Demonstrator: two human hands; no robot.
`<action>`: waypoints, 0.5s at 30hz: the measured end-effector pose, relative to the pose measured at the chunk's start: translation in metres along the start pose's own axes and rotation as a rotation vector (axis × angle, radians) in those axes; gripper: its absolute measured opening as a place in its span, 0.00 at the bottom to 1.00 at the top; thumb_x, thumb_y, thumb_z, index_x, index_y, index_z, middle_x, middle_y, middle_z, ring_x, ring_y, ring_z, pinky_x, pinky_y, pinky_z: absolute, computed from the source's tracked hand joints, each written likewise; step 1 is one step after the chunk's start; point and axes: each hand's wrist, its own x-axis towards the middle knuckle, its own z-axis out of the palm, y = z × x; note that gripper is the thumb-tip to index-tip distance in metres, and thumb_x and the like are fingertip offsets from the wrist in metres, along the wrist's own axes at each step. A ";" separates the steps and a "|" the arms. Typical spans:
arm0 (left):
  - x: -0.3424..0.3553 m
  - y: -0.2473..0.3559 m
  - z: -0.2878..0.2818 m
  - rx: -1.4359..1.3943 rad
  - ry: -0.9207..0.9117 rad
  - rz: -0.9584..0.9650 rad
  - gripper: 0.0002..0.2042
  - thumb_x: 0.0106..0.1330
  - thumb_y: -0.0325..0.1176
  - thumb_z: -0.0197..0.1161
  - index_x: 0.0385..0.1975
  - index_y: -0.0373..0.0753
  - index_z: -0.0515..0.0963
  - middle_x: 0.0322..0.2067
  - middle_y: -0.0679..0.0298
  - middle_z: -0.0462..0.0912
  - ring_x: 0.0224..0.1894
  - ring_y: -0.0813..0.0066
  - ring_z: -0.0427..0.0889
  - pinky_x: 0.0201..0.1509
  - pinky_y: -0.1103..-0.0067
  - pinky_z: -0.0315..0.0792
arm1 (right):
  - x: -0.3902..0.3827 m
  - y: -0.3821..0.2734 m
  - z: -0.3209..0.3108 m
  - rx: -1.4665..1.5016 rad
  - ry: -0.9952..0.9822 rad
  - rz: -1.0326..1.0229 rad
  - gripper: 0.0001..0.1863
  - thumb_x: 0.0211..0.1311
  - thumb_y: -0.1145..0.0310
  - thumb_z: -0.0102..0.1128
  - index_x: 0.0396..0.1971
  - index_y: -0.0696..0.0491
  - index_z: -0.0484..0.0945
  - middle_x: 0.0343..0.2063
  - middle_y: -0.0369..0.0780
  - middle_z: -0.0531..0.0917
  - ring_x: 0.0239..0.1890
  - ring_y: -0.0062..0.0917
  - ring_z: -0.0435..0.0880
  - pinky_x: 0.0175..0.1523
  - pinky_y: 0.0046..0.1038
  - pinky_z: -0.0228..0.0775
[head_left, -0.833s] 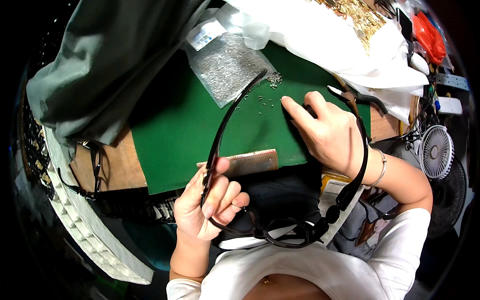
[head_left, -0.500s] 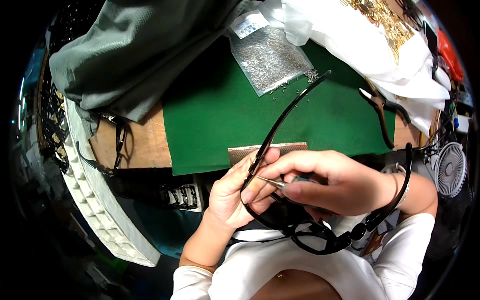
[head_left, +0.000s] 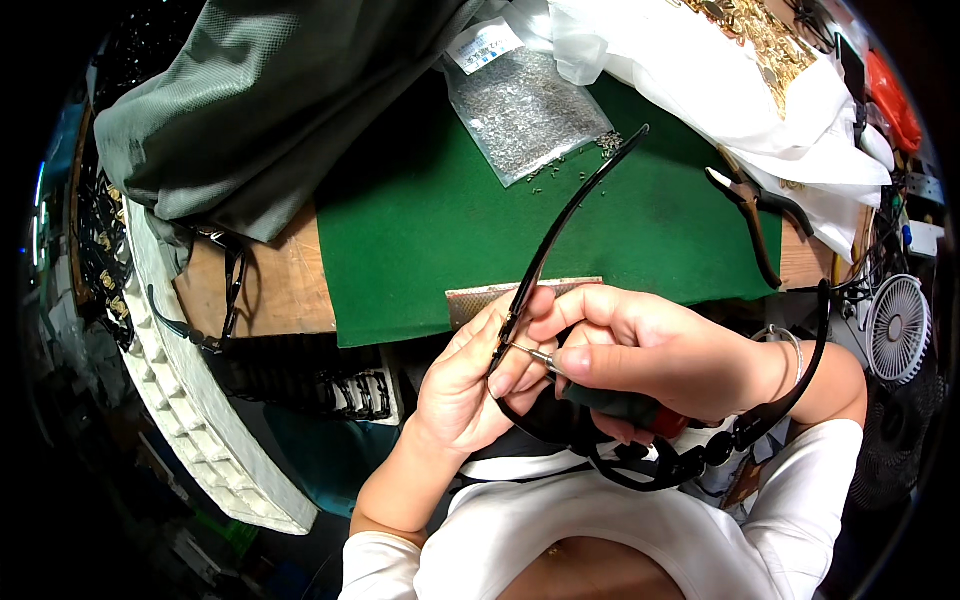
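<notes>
My left hand [head_left: 468,385] is closed on a black eyeglass frame [head_left: 628,478], gripping it near the hinge of one temple [head_left: 560,230]. That temple points up over the green mat, while the other temple rises beside my right forearm. My right hand [head_left: 650,355] is closed around a screwdriver [head_left: 640,410] with a dark green and red handle. Its thin metal shaft [head_left: 533,354] points left, and the tip meets the frame at the hinge. Whether a screw sits under the tip is too small to tell.
A green mat [head_left: 400,260] covers the wooden table. On it lie a clear bag of small screws [head_left: 530,110], some spilled, and pliers [head_left: 748,215]. Gold parts [head_left: 760,50] sit on white wrapping at the far right. Another pair of glasses [head_left: 232,285], a white tray [head_left: 190,430] and a fan [head_left: 897,328] stand around.
The screwdriver has turned in my right hand, so its red and green handle now shows more. The tip stays at the hinge. The whole view has shifted slightly.
</notes>
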 end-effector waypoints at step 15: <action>-0.016 0.009 -0.012 1.895 0.215 0.935 0.22 0.50 0.21 0.59 0.49 0.33 0.70 0.30 0.54 0.75 0.28 0.64 0.75 0.33 0.77 0.71 | 0.010 0.000 -0.033 -0.811 0.363 -0.401 0.15 0.55 0.66 0.54 0.40 0.59 0.69 0.27 0.38 0.73 0.26 0.21 0.73 0.31 0.21 0.66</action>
